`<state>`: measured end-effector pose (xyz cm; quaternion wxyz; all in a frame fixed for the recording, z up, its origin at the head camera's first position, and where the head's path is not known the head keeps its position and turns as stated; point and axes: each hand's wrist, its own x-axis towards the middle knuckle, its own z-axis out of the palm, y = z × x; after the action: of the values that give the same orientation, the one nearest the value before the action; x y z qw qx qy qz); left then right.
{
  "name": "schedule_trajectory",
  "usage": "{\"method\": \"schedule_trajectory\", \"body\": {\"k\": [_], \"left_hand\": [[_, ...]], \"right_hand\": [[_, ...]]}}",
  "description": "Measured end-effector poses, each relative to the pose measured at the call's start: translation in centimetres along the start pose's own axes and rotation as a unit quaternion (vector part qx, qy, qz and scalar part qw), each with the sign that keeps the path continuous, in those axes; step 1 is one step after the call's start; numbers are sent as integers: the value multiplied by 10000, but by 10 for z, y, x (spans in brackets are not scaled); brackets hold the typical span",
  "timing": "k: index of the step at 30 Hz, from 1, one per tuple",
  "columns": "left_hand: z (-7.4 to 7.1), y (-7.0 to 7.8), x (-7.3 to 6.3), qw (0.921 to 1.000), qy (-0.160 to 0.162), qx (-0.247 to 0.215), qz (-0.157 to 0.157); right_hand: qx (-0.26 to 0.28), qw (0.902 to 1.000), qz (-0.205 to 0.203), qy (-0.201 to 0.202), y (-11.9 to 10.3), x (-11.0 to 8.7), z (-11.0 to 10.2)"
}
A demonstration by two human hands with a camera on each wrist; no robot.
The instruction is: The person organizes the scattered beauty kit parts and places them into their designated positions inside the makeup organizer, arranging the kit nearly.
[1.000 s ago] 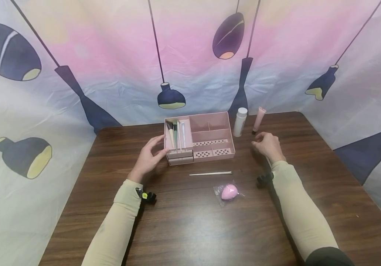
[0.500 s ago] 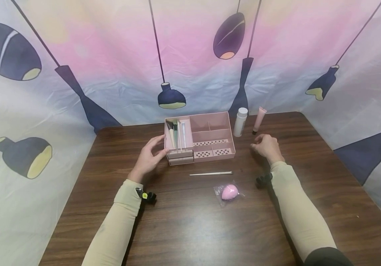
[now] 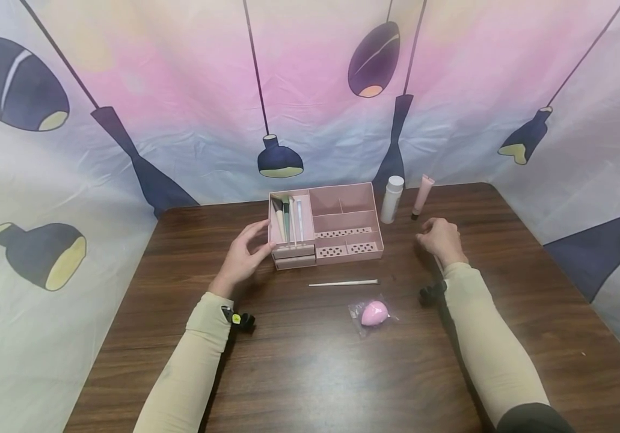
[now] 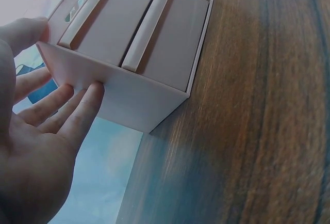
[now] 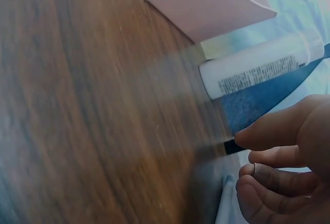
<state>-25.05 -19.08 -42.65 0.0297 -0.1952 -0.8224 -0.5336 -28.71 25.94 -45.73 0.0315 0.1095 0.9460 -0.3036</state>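
With fingers nearly straight and relaxed, resting the left hand (image 3: 242, 258) against the left wall of the box (image 4: 136, 97), thumb at its upper front corner. With fingers loosely bent and released, thumb parted from them, holding the right hand (image 3: 442, 240) low over the table (image 3: 310, 379); cannot tell whether touching the white stick (image 5: 224, 203) just beside the fingertips.

On three sides, see cloth (image 3: 190, 78) printed with dark hanging lamps. Below, see dark, shiny wood, stretching wide on both sides of the box and towards the near side. Find the box near the table's far edge, well apart from left and right edges. Just right of it, see the bottle (image 3: 391, 201) upright; past a gap, see the tube (image 3: 423, 195) standing on its black cap. Nearer, see the sponge (image 3: 374, 313), bagged. Between sponge and box, touching neither, see a brush (image 3: 344, 282) lying crosswise.
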Motion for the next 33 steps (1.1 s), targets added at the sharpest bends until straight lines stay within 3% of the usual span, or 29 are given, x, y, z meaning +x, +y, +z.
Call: {"method": "schedule_trajectory", "body": {"k": [11,22,33], "left_hand": [[0,-2,1,10000,3,-49,24],[0,-4,1,9999,5,-94,52],[0,-3,1,9999,20,-146,71]], "right_hand": [[-249,9997,16,-23,12,2,3],[-245,9996,98,-104,10,2,3],[-65,9995,-314,71,-3,0,-2]]}}
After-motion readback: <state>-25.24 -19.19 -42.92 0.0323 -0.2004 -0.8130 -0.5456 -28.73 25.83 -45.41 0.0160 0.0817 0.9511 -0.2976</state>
